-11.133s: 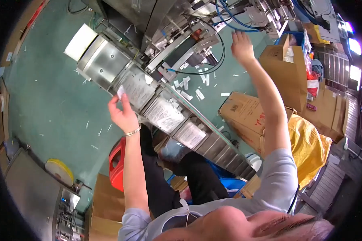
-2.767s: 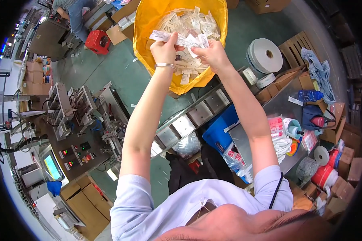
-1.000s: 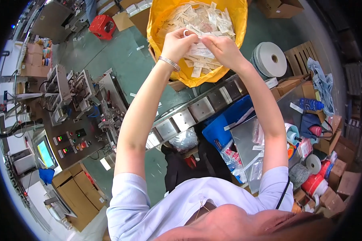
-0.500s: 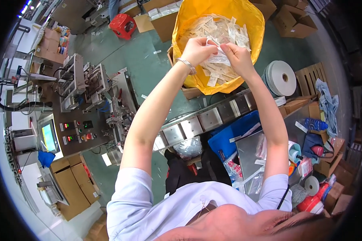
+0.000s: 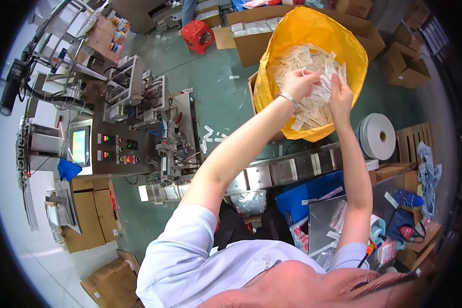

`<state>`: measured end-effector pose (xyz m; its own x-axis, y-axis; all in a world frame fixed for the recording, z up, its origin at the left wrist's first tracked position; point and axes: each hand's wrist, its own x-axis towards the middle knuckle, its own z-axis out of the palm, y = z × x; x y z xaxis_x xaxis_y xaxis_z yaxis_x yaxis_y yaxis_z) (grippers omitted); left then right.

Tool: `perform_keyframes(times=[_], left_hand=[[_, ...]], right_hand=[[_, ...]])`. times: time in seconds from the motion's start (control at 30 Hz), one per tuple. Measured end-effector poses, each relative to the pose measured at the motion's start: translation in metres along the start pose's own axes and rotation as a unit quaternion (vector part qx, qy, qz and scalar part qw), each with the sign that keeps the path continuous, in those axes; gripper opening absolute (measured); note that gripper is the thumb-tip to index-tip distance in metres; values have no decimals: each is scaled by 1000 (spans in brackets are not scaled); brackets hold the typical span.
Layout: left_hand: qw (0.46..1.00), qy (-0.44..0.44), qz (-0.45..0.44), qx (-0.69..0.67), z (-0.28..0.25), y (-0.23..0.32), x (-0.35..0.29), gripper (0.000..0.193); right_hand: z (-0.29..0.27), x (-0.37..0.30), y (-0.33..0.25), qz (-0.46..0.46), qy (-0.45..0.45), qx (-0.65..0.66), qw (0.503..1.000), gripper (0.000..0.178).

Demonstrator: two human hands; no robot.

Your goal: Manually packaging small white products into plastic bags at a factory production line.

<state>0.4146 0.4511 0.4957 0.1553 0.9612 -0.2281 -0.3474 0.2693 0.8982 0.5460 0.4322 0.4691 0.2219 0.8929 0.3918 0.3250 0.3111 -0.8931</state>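
Note:
Both my hands are raised over a large yellow plastic bag (image 5: 287,28) with its mouth spread wide. Inside it lies a heap of thin white strip-like packets (image 5: 309,114). Between my fingers is a small, crumpled white packet (image 5: 323,92). My left hand (image 5: 299,86), with a silver bangle at the wrist, pinches its left end. My right hand (image 5: 341,97) has thumb and fingers closed on its right side. Fingers partly cover the packet, and whether it is torn I cannot tell.
A metal conveyor (image 5: 272,175) with flat plates runs between my body and the bag. At left stands a machine (image 5: 138,102) with a control panel (image 5: 113,149). Small white slips lie on the green floor. A large white roll (image 5: 379,136) and a blue tray (image 5: 308,200) are at right.
The view has swung, so the bag and machine appear farther right and lower. My hands stay above the bag with the packet in their fingers.

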Motion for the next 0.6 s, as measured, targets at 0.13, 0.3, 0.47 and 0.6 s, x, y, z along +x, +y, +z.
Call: perform_keyframes(times=[0.13,0.3,0.47,0.6], left_hand=[[998,-33,-34,-39,-7,7,-7,9],[999,-36,-19,4,-3,6,-8,9],[984,-13,60,166,-13,3,-2,10],[989,-90,-107,59,-22,21,-6,11]], right_hand=[[0,-2,-6,-2,26,5,1000,34],[-3,0,-2,-16,29,-30,999,34],[-2,0,-23,-120,10,-144,982,25],[-14,2,-26,-302,-14,-185,935,16]])
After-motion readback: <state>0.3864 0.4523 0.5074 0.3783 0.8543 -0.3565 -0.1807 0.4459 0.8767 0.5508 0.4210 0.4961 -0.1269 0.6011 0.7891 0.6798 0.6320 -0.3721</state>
